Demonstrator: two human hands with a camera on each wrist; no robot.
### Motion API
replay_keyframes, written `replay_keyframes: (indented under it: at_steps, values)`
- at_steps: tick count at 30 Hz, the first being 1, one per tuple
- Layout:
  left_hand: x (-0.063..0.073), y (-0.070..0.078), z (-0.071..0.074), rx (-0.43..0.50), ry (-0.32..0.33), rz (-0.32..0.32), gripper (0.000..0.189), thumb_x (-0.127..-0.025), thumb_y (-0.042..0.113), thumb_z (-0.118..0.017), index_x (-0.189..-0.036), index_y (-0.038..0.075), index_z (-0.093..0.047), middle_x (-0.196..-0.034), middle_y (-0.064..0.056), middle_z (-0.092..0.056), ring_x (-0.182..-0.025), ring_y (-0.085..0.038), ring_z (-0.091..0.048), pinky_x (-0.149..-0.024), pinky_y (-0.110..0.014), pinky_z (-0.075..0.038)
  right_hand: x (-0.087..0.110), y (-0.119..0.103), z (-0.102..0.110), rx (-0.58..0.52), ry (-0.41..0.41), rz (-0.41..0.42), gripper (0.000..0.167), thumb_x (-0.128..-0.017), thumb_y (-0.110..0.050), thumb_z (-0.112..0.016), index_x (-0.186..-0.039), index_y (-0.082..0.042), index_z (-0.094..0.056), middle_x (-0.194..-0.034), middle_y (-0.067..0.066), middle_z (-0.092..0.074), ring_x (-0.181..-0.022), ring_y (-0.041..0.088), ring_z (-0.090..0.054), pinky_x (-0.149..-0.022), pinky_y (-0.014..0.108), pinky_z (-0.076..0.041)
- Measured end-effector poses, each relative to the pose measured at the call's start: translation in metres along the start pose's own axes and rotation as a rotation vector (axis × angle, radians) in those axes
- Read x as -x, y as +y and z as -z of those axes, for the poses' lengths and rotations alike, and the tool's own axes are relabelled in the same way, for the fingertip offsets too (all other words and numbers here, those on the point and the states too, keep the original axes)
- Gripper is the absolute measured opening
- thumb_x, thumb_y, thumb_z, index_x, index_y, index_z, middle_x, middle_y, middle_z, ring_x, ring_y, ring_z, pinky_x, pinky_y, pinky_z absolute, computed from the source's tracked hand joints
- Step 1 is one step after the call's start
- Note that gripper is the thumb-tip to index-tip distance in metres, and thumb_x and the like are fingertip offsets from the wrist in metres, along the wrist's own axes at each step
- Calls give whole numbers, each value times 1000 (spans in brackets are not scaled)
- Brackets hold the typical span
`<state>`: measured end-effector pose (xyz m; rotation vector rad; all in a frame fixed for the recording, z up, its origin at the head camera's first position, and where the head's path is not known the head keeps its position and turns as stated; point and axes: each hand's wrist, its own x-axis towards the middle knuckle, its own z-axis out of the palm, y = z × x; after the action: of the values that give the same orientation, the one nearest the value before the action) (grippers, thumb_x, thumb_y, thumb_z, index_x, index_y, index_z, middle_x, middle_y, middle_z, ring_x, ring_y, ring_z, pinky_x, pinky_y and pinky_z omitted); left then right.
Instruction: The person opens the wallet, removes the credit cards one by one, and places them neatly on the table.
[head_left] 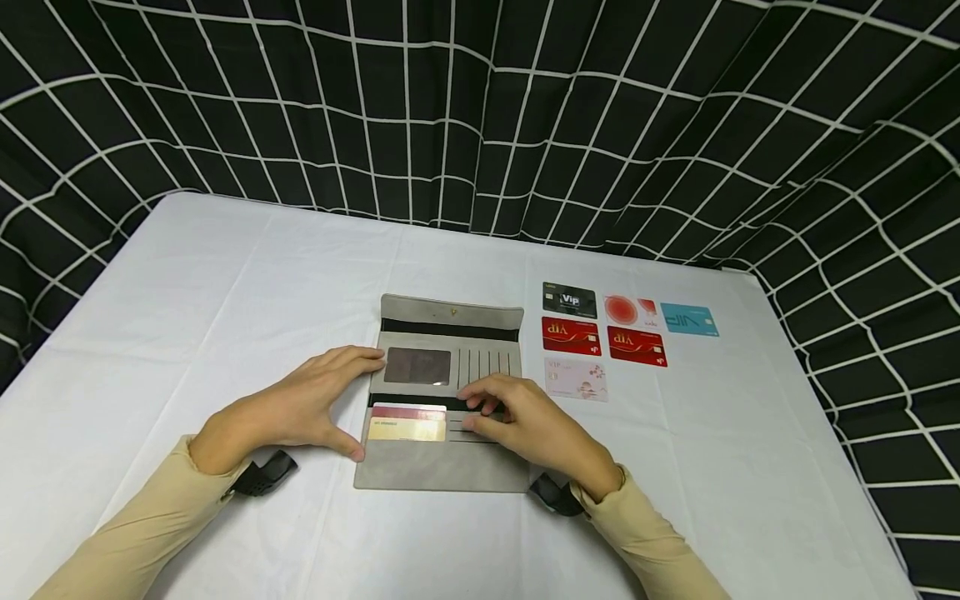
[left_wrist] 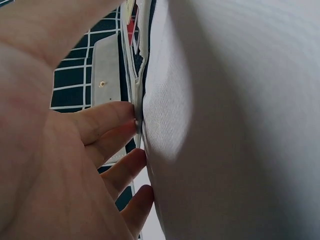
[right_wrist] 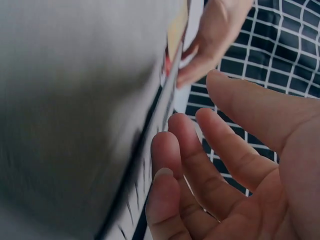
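A grey wallet (head_left: 442, 468) lies unfolded on the white table, its flap with a small snap (left_wrist: 102, 84) at the far end. My left hand (head_left: 300, 407) spans its left edge, fingertips touching near the clear window (head_left: 417, 367) and thumb at the lower edge. A gold card (head_left: 408, 430) and a dark red card (head_left: 408, 412) sit in the lower left pocket. Over the card slots on the wallet's right side hovers my right hand (head_left: 534, 423), fingers loosely bent. The right wrist view shows nothing between those fingers (right_wrist: 167, 150).
Right of the wallet lie a black card (head_left: 569, 301), two red cards (head_left: 572, 336), a white card with a red circle (head_left: 621, 310), a blue card (head_left: 690, 320) and a pale pink card (head_left: 576, 380). A black gridded curtain (head_left: 420, 108) surrounds the table's far side.
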<state>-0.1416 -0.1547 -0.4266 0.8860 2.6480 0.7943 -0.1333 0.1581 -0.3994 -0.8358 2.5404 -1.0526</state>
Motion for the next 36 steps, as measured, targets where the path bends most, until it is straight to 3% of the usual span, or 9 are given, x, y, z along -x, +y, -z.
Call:
replay_keyframes:
  at_steps: [9,17,23,36]
  values:
    - [0,0,-1,0,-3,5,106,-62,50,-89,-145,3,-44,-154,-11,-39,-143,-35,-34,-114,-61,-30,-9,-5,-14,92,-41,36,21,-91,-20,-71,-109,-9,-72,-102,-1,-70,-86,9,-61,-81,23,-53]
    - [-1,0,-2,-2,5,-2,106,-62,52,-88,-144,3,-44,-154,-12,-40,-142,-35,-35,-113,-62,-31,-16,-12,-19,110,-61,49,22,-90,-18,-73,-108,-7,-72,-101,1,-70,-87,10,-63,-81,22,-53]
    - [0,1,0,-3,4,2,106,-62,55,-87,-144,4,-45,-153,-11,-40,-142,-36,-35,-113,-62,-31,-18,-18,-22,158,-65,25,20,-89,-20,-74,-106,-10,-74,-101,-1,-68,-92,11,-63,-83,26,-52]
    - [-1,0,0,-1,2,3,107,-61,53,-88,-145,4,-43,-154,-10,-39,-143,-34,-34,-115,-60,-30,-21,-24,-32,184,-35,-30,15,-86,-18,-77,-97,-8,-73,-85,-4,-62,-80,9,-55,-72,21,-46]
